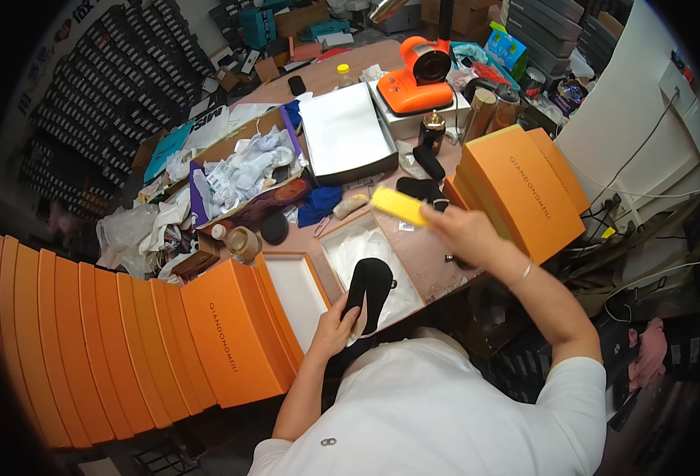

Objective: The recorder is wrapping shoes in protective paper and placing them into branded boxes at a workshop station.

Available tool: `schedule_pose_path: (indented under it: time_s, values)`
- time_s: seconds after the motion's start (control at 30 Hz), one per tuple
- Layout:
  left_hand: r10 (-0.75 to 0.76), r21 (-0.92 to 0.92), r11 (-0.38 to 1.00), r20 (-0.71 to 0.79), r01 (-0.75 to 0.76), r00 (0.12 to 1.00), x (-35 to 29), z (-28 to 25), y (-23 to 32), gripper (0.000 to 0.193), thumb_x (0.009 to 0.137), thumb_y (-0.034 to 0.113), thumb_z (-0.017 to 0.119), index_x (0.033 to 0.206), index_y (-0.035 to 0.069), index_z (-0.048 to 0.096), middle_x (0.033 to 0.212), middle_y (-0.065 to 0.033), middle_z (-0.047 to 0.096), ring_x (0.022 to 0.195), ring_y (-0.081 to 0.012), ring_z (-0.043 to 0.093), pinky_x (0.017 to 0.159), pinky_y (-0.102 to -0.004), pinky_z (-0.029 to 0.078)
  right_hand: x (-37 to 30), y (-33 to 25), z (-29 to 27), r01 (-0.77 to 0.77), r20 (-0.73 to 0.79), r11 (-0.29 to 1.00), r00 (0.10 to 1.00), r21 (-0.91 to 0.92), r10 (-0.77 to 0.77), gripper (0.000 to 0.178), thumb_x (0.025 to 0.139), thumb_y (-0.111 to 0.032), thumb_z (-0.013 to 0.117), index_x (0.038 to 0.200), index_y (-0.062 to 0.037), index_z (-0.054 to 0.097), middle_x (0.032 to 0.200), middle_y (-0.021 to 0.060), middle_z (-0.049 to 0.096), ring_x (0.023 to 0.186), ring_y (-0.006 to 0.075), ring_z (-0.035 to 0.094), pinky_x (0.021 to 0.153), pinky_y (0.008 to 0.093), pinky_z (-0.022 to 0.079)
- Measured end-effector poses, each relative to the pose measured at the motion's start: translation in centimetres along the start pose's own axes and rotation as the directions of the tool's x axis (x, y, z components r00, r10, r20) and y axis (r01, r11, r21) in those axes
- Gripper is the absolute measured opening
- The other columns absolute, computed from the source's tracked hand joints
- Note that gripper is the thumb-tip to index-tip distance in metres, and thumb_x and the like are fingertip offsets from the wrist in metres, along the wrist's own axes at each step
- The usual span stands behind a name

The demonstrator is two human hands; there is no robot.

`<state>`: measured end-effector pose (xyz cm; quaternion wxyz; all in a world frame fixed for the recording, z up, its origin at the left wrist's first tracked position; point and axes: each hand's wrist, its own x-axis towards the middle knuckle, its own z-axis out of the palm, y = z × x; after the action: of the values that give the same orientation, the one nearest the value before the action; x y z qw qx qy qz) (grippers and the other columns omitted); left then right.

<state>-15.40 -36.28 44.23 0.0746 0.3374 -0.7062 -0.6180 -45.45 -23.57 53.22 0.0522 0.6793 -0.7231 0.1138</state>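
Observation:
My left hand (332, 327) is closed round a shoe (372, 287) with a black sole-shaped face and a pale edge. The shoe is tilted over an open shoebox (413, 293) lined with white tissue paper. Up and to the right, my right hand (465, 234) grips a yellow oblong block (398, 206), blurred and too unclear to tell its kind. That block is apart from the shoe, above the far side of the box. Left of the box leans an orange box lid (293, 289) with a white inside.
Orange shoeboxes (231, 333) stand in a long row at left; more orange boxes (517, 190) are stacked at right. Behind are a purple carton (199, 202) of crumpled wrapping, a white-topped box (342, 131), an orange machine (413, 83), a bottle (432, 131) and a jar (243, 242).

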Motion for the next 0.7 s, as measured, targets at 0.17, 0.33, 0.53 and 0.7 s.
schedule_pose_path:
  time_s: [0.17,0.33,0.53,0.7]
  values:
    - [0.039,0.136,0.99,-0.056,-0.031,0.998,0.0,-0.2,0.3,0.036,0.095,0.014,0.052,0.13,0.005,0.052,0.106,-0.0156,0.066,0.098,-0.0193,0.062,0.086,-0.0301,0.047,-0.7,-0.5,2.3,0.066,-0.002,0.996,0.998,0.054,-0.066,0.037,0.086,-0.021,0.06,0.123,-0.0204,0.057,0.072,0.0057,0.056,0.053,0.023,0.061,0.043,0.0335,0.048]
    - [0.008,0.049,0.999,-0.094,-0.003,0.996,-0.6,0.7,-0.3,0.029,0.097,0.012,0.049,0.124,0.0,0.054,0.104,-0.0104,0.064,0.095,-0.0162,0.059,0.086,-0.028,0.046,-1.4,-4.3,1.8,0.25,-0.086,0.952,0.967,0.178,-0.238,0.035,0.088,-0.023,0.059,0.123,-0.022,0.057,0.068,0.0038,0.052,0.054,0.0193,0.06,0.043,0.0318,0.047]
    - [-0.061,-0.015,0.998,-0.005,0.061,0.998,-0.4,0.2,0.7,0.032,0.098,0.012,0.047,0.126,0.0,0.053,0.109,-0.0089,0.064,0.099,-0.014,0.057,0.091,-0.0275,0.043,0.5,1.5,5.8,-0.343,0.026,0.778,0.921,0.527,0.389,0.052,0.087,-0.023,0.065,0.135,-0.012,0.048,0.079,0.0109,0.061,0.061,0.0186,0.06,0.056,0.0327,0.049]
    - [-0.056,-0.053,0.997,0.091,0.061,0.994,-0.6,0.7,1.1,0.033,0.098,0.015,0.047,0.128,0.001,0.053,0.107,-0.0088,0.063,0.097,-0.0139,0.057,0.09,-0.027,0.043,1.6,-4.3,6.0,-0.517,0.503,-0.01,0.827,0.856,0.252,0.07,0.085,-0.033,0.07,0.142,-0.0055,0.039,0.08,0.0028,0.06,0.067,0.0115,0.054,0.06,0.0249,0.045]
